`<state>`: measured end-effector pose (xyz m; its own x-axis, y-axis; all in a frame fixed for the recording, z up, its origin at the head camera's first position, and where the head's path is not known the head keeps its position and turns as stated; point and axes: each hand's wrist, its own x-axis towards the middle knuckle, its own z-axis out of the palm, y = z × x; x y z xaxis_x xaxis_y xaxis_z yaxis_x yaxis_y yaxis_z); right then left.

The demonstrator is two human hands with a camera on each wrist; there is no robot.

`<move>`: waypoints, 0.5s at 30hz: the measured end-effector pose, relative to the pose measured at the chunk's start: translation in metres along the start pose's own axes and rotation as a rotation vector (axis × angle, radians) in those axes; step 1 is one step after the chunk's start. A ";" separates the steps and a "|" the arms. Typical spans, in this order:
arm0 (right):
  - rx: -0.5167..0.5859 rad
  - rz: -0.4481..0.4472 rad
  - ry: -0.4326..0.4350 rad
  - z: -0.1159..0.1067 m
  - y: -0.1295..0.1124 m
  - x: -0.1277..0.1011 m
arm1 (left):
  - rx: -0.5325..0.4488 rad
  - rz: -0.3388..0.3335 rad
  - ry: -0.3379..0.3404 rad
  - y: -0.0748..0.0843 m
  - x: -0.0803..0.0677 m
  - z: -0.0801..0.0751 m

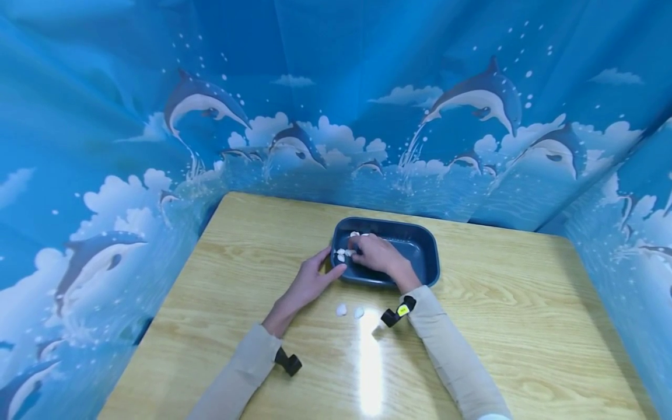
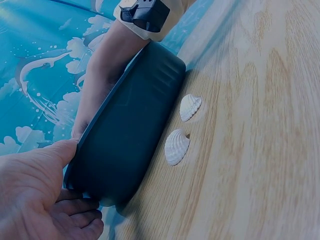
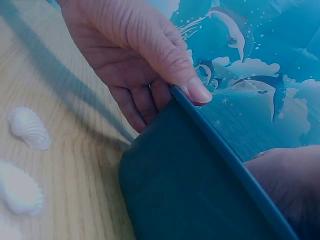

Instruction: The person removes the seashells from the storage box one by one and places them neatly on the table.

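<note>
Small white shells (image 1: 341, 258) lay at the left end of a dark blue tub (image 1: 412, 249), which stood near the far edge of a wood-grain bench (image 1: 525, 309). A person's right hand (image 1: 377, 254) reached in among them over the near rim, fingers bent downward; whether it had hold of a shell could not be told, as the hand itself hid its fingertips. The left hand (image 1: 310, 283) gripped the tub's near left corner, thumb at the rim and fingers bent against the outer wall. The right forearm crossed the near right side, covering part of the tub, and in both wrist views the wall blocked sight of the contents.

Two loose shells (image 2: 177, 147) rested on the bench just in front of the tub, between the two forearms and near a bright streak of glare (image 1: 370, 373). Black cameras (image 1: 399, 311) were worn on both wrists, over pale sleeves (image 1: 457, 361). Behind the bench and along its sides hung a blue curtain (image 1: 336, 58) printed with leaping dolphins (image 1: 483, 96).
</note>
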<state>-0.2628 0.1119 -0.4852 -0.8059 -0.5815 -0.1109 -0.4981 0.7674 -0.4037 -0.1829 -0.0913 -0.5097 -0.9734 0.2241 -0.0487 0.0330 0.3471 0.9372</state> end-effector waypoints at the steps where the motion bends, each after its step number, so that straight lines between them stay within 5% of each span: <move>1: -0.001 0.004 -0.005 -0.001 0.000 -0.001 | -0.002 0.005 -0.002 0.000 0.000 0.000; 15: 0.082 0.060 -0.013 0.000 -0.001 -0.014 | -0.001 -0.023 0.008 -0.001 0.001 0.002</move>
<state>-0.2515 0.1195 -0.4832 -0.8291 -0.5389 -0.1492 -0.4205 0.7767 -0.4689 -0.1838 -0.0892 -0.5113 -0.9755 0.2091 -0.0678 0.0103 0.3517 0.9361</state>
